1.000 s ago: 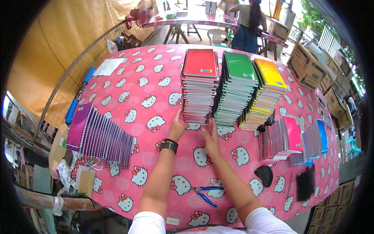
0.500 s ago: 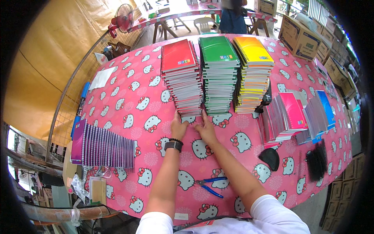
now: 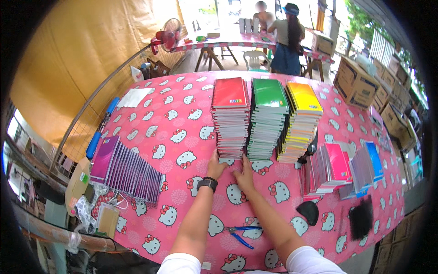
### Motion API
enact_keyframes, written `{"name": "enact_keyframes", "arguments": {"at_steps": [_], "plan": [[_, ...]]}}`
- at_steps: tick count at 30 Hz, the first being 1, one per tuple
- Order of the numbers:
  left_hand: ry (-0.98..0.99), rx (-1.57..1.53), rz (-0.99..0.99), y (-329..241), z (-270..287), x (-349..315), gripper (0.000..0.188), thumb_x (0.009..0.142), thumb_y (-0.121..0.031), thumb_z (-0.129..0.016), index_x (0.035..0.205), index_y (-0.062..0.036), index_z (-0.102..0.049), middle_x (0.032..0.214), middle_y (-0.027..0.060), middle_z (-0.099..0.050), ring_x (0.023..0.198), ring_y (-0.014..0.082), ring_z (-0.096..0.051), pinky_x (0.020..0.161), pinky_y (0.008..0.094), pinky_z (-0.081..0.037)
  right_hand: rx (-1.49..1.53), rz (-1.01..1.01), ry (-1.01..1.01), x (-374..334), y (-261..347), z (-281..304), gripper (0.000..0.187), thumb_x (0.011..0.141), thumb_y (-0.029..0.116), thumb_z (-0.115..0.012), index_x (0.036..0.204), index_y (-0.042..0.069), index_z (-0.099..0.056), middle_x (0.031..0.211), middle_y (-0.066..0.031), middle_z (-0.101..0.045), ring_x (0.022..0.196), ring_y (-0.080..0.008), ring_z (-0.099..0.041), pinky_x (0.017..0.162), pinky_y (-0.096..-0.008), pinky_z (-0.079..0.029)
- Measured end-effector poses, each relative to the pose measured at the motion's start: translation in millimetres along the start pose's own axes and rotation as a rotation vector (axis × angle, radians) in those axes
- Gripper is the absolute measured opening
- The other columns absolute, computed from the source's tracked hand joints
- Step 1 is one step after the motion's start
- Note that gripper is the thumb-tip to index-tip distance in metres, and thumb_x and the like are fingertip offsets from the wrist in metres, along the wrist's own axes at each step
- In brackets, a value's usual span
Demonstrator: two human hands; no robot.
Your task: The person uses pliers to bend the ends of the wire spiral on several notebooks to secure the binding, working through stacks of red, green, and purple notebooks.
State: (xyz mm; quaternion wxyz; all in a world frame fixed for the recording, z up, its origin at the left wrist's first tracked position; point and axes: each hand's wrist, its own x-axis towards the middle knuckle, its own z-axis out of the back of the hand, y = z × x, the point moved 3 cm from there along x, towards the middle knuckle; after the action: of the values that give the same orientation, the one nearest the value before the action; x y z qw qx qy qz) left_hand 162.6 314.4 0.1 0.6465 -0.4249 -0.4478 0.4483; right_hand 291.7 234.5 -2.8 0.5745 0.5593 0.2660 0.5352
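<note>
A tall stack of red spiral notebooks (image 3: 231,93) stands in front of me. My left hand (image 3: 216,166) is at its near left bottom corner, and my right hand (image 3: 245,177) is at the near right one. Both hands have fingers stretched forward along the stack's base and thumbs apart; the fingertips are partly hidden. Beside the red stack rise a stack of green notebooks (image 3: 270,93) and a stack of yellow ones (image 3: 305,97). Blue-handled cutting pliers (image 3: 242,234) lie between my forearms, their handles spread.
Purple notebooks (image 3: 104,155) lean in a row at left. Pink notebooks (image 3: 338,162) and blue notebooks (image 3: 373,160) are at right, near a black rounded object (image 3: 308,212) and a dark pile of black coils (image 3: 361,218). Cardboard boxes (image 3: 356,83) stand far right. Two people (image 3: 287,41) are beyond the table.
My view has tilted up, so the table sits lower and the people at the far table show more. My hands stay at the base of the red stack.
</note>
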Motion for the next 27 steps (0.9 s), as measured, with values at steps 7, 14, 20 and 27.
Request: {"name": "enact_keyframes", "arguments": {"at_steps": [7, 14, 20, 27], "plan": [[-0.053, -0.498, 0.207, 6.0, 17.7, -53.3, 0.077, 0.071, 0.007, -0.059, 0.14, 0.0007, -0.027, 0.143, 0.0184, -0.034, 0.134, 0.0255, -0.03, 0.107, 0.0341, -0.029, 0.026, -0.44, 0.501, -59.5, -1.5, 30.6, 0.054, 0.076, 0.004, -0.061, 0.128, 0.002, -0.046, 0.125, -0.0119, -0.051, 0.122, -0.0235, -0.045, 0.1, -0.0345, -0.039], [-0.105, -0.491, 0.263, -40.4, 75.1, -197.4, 0.049, 0.078, -0.001, -0.061, 0.125, 0.0025, -0.048, 0.128, 0.0142, -0.052, 0.12, 0.0216, -0.047, 0.101, 0.0332, -0.037, -0.683, 0.29, 0.671, -214.1, 97.3, 80.7, 0.077, 0.069, 0.049, -0.07, 0.131, 0.011, -0.043, 0.133, -0.0145, -0.041, 0.121, -0.0367, -0.038, 0.097, -0.0512, -0.028], [-0.604, -0.315, 0.331, -19.7, 152.2, -292.4, 0.036, 0.077, 0.0, -0.062, 0.112, 0.0023, -0.057, 0.112, 0.01, -0.061, 0.104, 0.018, -0.057, 0.095, 0.0315, -0.042, -0.656, 0.283, 0.707, -233.4, 99.6, 81.3, 0.062, 0.075, 0.032, -0.066, 0.13, 0.013, -0.043, 0.132, -0.0139, -0.042, 0.119, -0.0344, -0.04, 0.097, -0.0497, -0.028], [-0.75, -0.196, 0.279, 6.3, 196.4, -289.9, 0.047, 0.075, -0.001, -0.063, 0.121, 0.0035, -0.049, 0.119, 0.0153, -0.055, 0.11, 0.0235, -0.054, 0.092, 0.0332, -0.044, -0.879, 0.256, 0.436, -159.5, 73.7, 84.9, 0.054, 0.076, 0.021, -0.063, 0.126, 0.007, -0.047, 0.129, -0.015, -0.046, 0.117, -0.0356, -0.041, 0.096, -0.0493, -0.03]]}}
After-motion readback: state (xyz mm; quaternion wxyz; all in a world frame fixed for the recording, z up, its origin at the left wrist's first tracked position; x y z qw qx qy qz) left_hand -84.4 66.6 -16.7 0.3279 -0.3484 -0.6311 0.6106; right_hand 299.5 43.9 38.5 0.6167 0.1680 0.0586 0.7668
